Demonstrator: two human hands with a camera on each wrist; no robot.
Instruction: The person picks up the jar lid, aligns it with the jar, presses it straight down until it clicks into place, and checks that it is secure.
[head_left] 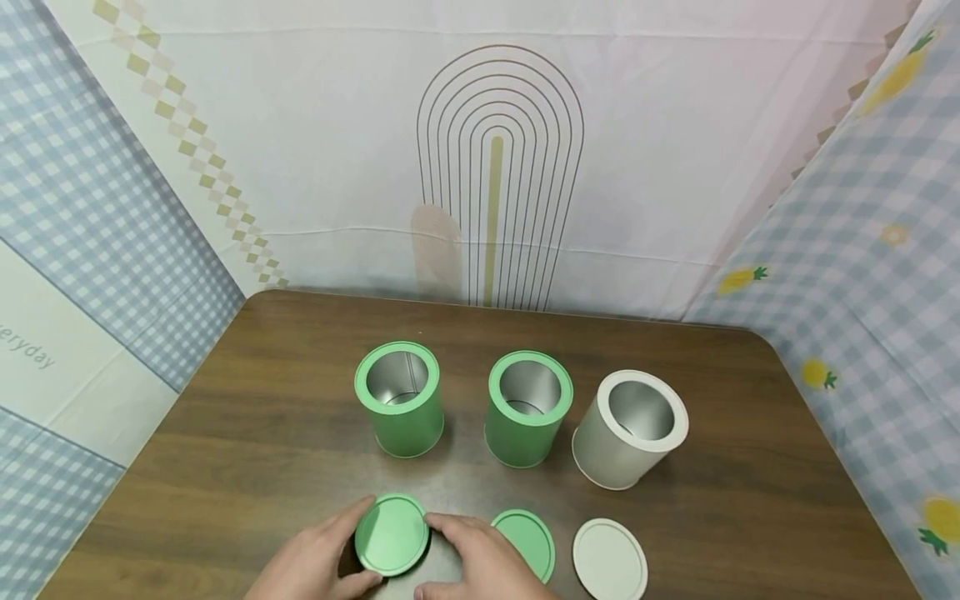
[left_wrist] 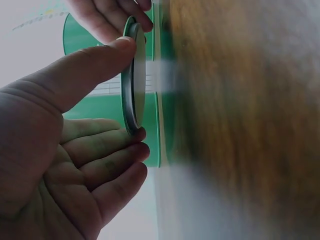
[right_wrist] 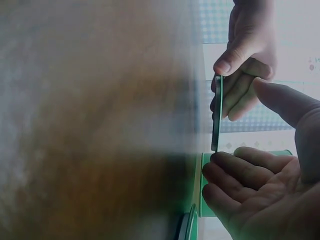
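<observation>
Here, left hand (head_left: 311, 554): pinching the rim of a flat, round green lid (head_left: 392, 534), thumb at the near edge, fingertips at the far-left edge.
Right hand (head_left: 487, 562): touching the rim's right side with a fingertip; fingers loosely extended, thumb off the lid.
Lid in hand: raised just above the table, between both hands, roughly level.
Handling: probably best steadied by the rim alone, with light, even pressure from both sides; squeeze at one edge and risk a tip.
Lids on table: two, lying flat; one round green lid (head_left: 529, 542), partly hidden behind the right hand, and one round off-white lid (head_left: 610, 560) farther right.
Lids, all told: three.
Hands: two.
Cans: three, upright in a row, lidless, silvery metal inside; two green cylinders (head_left: 408, 429) (head_left: 521, 437), one off-white cylinder (head_left: 611, 450).
Table: one, brown wood-grain (head_left: 262, 417).
Backdrop: white printed cloth (head_left: 337, 125).
</observation>
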